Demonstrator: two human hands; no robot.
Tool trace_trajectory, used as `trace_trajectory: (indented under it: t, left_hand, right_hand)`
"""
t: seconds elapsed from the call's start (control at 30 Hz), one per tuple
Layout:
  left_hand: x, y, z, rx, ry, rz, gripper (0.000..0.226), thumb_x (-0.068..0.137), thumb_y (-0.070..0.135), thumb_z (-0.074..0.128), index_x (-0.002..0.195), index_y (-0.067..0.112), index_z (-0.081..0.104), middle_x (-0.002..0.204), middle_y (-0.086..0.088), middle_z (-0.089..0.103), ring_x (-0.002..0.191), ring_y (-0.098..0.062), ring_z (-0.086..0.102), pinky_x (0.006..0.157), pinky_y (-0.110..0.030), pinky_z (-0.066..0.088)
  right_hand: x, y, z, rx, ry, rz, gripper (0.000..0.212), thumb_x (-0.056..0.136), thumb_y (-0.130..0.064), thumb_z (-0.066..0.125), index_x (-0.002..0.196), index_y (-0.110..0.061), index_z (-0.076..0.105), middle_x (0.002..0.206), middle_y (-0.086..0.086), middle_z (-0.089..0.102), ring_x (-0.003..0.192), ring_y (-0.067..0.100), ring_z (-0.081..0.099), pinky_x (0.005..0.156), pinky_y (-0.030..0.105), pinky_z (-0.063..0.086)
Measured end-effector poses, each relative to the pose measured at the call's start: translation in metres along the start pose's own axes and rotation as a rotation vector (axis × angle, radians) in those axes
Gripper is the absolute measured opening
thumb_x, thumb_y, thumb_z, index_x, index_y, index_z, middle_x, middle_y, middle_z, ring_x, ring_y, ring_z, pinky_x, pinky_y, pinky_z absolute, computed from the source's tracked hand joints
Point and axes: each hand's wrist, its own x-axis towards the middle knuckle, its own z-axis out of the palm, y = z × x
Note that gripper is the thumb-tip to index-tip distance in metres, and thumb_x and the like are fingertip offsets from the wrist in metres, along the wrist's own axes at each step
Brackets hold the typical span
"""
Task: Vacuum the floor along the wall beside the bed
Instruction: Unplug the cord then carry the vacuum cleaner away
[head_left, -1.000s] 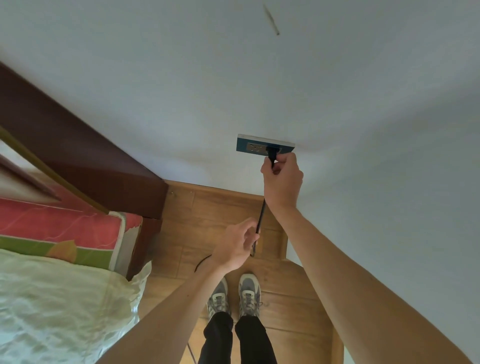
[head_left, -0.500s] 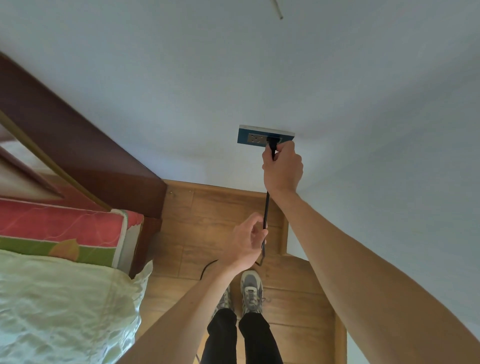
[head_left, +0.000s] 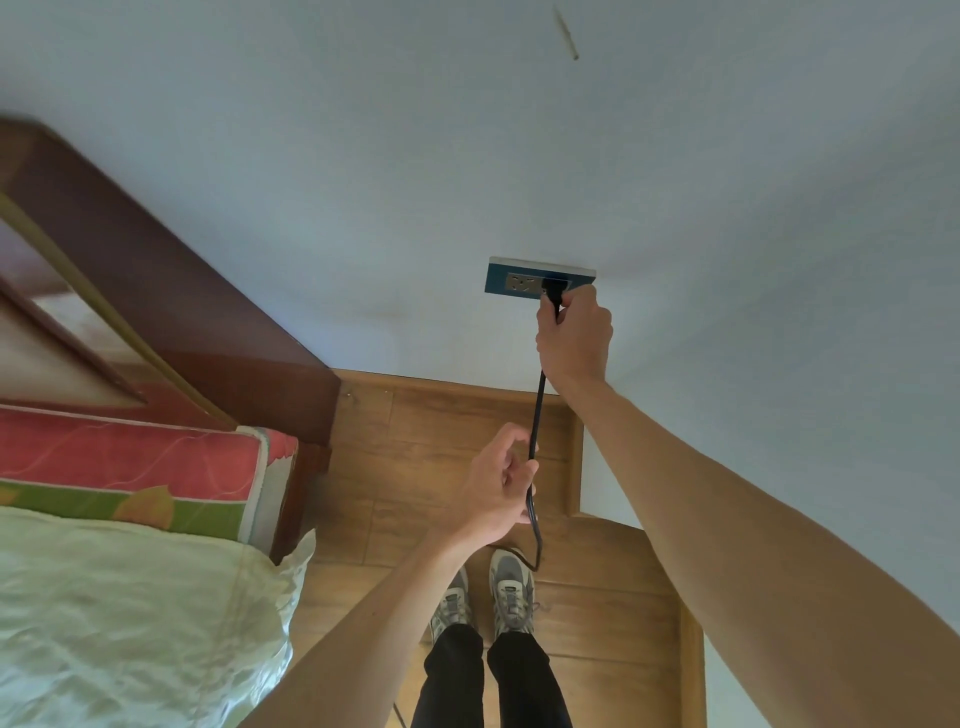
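The black power cord (head_left: 535, 441) now runs straighter from the wall socket (head_left: 540, 280), where the right hand (head_left: 574, 332) clamps its plug. The left hand (head_left: 501, 483), raised higher than before, pinches the cord above the wooden floor (head_left: 441, 431) beside the bed (head_left: 130, 467). Vacuuming likely hasn't begun.

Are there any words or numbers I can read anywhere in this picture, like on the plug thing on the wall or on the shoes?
None: no word, number or sign can be read anywhere.
Wall socket: only its slot holes show, no lettering visible.
Plug: plain black, partly covered by the right hand.
Shoes: any marks are too small and blurred to read.
Mattress: only a pattern of curved lines and leaf shapes, no text.
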Motion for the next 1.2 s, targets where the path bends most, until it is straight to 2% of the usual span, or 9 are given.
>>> trace_trajectory:
  t: [0.17,0.3,0.43,0.63,0.83,1.07,1.2]
  left_hand:
    - [-0.005,0.003,-0.003,-0.013,0.001,-0.005,0.011,0.104,0.017,0.048,0.115,0.020,0.048,0.085,-0.012,0.054,0.076,-0.021,0.064,0.071,-0.038,0.064]
    - [-0.008,0.005,-0.007,-0.017,0.003,-0.014,0.012,0.104,0.017,0.049,0.115,0.019,0.048,0.083,-0.009,0.055,0.074,-0.018,0.065,0.071,-0.038,0.064]
    - [-0.012,0.007,-0.009,-0.040,0.011,-0.018,0.012,0.103,0.017,0.049,0.115,0.018,0.048,0.082,-0.008,0.055,0.074,-0.019,0.065,0.072,-0.041,0.064]
    - [-0.011,0.007,-0.014,-0.009,-0.004,-0.018,0.013,0.104,0.017,0.049,0.117,0.018,0.048,0.083,-0.008,0.056,0.075,-0.019,0.067,0.069,-0.036,0.064]
    - [-0.011,0.007,-0.010,-0.049,-0.005,-0.029,0.010,0.104,0.017,0.049,0.114,0.018,0.048,0.083,-0.009,0.056,0.075,-0.021,0.067,0.073,-0.044,0.064]
    - [-0.009,0.007,-0.013,-0.021,-0.023,-0.040,0.010,0.104,0.015,0.048,0.114,0.018,0.047,0.084,-0.009,0.055,0.076,-0.020,0.066,0.073,-0.041,0.064]
    - [-0.007,0.003,-0.017,-0.019,-0.033,-0.051,0.011,0.104,0.015,0.048,0.115,0.018,0.046,0.085,-0.012,0.054,0.075,-0.021,0.065,0.075,-0.044,0.063]
  right_hand:
    - [0.000,0.000,0.000,-0.013,-0.011,0.000,0.019,0.100,-0.022,0.053,0.107,-0.004,0.052,0.087,0.010,0.064,0.073,0.026,0.065,0.057,0.035,0.053]
    - [-0.001,-0.001,0.001,-0.019,-0.005,-0.006,0.019,0.101,-0.022,0.052,0.106,-0.004,0.051,0.091,0.014,0.064,0.076,0.028,0.064,0.060,0.039,0.053]
    - [-0.004,-0.002,0.001,-0.017,-0.003,0.007,0.019,0.101,-0.022,0.050,0.106,-0.003,0.051,0.088,0.012,0.061,0.075,0.027,0.062,0.055,0.030,0.043]
    - [-0.005,-0.005,0.002,-0.035,0.002,0.021,0.020,0.102,-0.022,0.050,0.108,-0.003,0.050,0.092,0.011,0.062,0.078,0.025,0.062,0.056,0.028,0.042]
    - [-0.006,-0.008,0.005,-0.010,0.030,0.046,0.022,0.102,-0.023,0.050,0.107,-0.002,0.051,0.088,0.011,0.061,0.077,0.028,0.063,0.060,0.034,0.045]
    - [-0.007,-0.001,0.007,0.036,0.029,0.011,0.016,0.102,-0.023,0.049,0.101,-0.007,0.047,0.080,0.011,0.061,0.068,0.026,0.061,0.061,0.045,0.053]
    - [-0.008,-0.002,0.010,0.040,0.038,0.028,0.017,0.102,-0.024,0.049,0.103,-0.007,0.048,0.085,0.015,0.065,0.073,0.028,0.062,0.060,0.039,0.050]
